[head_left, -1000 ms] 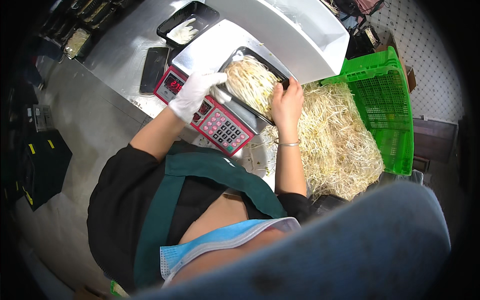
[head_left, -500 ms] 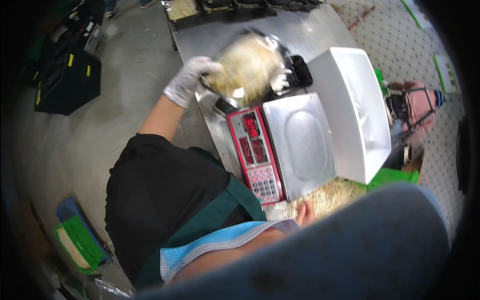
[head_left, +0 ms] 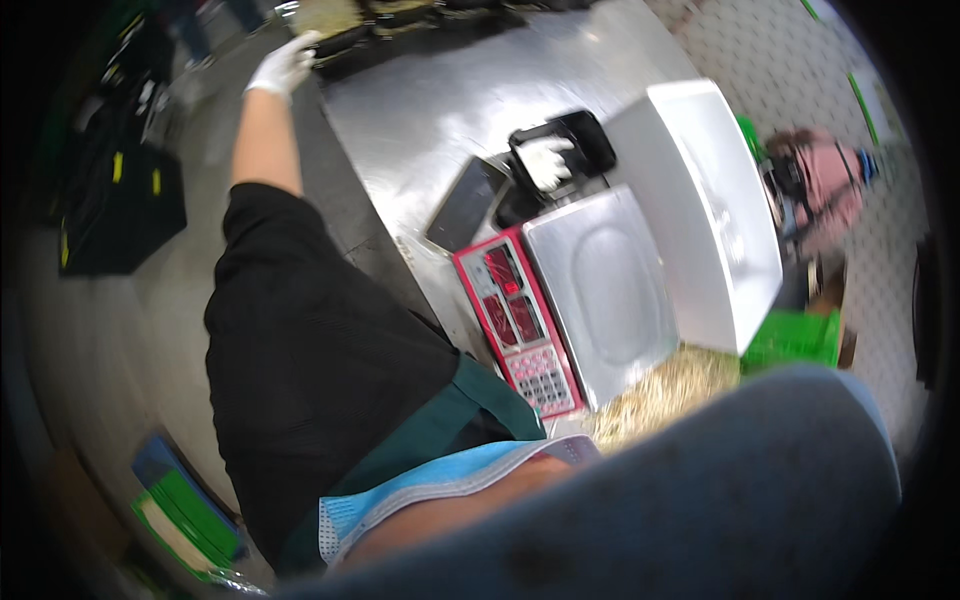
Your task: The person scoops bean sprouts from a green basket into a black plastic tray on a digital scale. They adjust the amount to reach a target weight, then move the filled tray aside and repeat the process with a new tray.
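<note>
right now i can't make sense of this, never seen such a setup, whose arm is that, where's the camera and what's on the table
No robot here. All the pictures come from one camera worn on a person's head, looking down, so edges bend. The black sleeve is that person's own. The gloved left hand reaches to the far end of the metal table, at a tray of pale sprouts; blur hides whether it grips. The right hand is out of sight. Nearer are a red scale with a bare metal plate, a dark phone and a black tray holding a white glove.
</note>
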`<action>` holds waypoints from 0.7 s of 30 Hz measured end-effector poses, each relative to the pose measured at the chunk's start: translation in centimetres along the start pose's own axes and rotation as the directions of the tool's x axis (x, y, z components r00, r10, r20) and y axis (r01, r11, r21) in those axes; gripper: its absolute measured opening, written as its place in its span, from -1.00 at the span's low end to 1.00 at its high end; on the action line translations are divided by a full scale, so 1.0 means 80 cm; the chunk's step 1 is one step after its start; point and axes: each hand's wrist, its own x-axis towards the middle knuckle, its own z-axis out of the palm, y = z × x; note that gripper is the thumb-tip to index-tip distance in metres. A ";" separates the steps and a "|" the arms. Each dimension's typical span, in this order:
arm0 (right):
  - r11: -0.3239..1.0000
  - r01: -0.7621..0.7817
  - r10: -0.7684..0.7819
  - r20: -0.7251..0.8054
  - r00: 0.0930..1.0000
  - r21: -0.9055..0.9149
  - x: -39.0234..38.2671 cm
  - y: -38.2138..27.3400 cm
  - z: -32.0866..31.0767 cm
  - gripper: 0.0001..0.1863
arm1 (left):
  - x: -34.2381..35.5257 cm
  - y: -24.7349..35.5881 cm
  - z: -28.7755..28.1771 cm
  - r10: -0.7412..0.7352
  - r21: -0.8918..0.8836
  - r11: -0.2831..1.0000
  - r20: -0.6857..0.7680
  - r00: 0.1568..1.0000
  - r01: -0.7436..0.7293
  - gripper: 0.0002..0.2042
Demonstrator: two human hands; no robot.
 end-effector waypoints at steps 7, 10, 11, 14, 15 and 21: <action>0.969 -0.211 0.189 -0.168 0.968 -0.125 -0.027 0.125 -0.031 -0.70 | -0.183 -0.062 0.070 0.206 0.169 0.965 -0.008 0.979 -0.202 -0.61; 0.933 -0.354 0.268 -0.535 0.801 -0.063 -0.066 0.107 -0.060 -0.64 | -0.211 -0.104 0.127 0.102 0.166 0.973 0.321 0.942 -0.162 -0.59; 0.915 -0.403 0.328 -0.577 0.748 -0.002 -0.075 0.077 -0.078 -0.67 | -0.217 -0.105 0.146 0.115 0.086 0.983 0.390 0.914 -0.161 -0.59; 0.984 0.174 -0.100 -0.695 0.712 0.037 -0.094 0.001 -0.113 -0.81 | -0.386 -0.060 0.294 0.225 0.082 0.936 0.607 0.762 -0.342 -0.55; 0.888 0.458 -0.301 -0.691 0.657 0.049 -0.098 -0.035 -0.105 -0.83 | -0.440 -0.051 0.327 0.151 0.181 0.915 0.676 0.722 -0.361 -0.51; -0.028 0.996 -0.951 -0.309 0.000 0.087 -0.164 -0.243 -0.010 -0.77 | -0.595 -0.154 0.417 -0.172 0.193 0.981 0.846 0.505 0.012 -0.29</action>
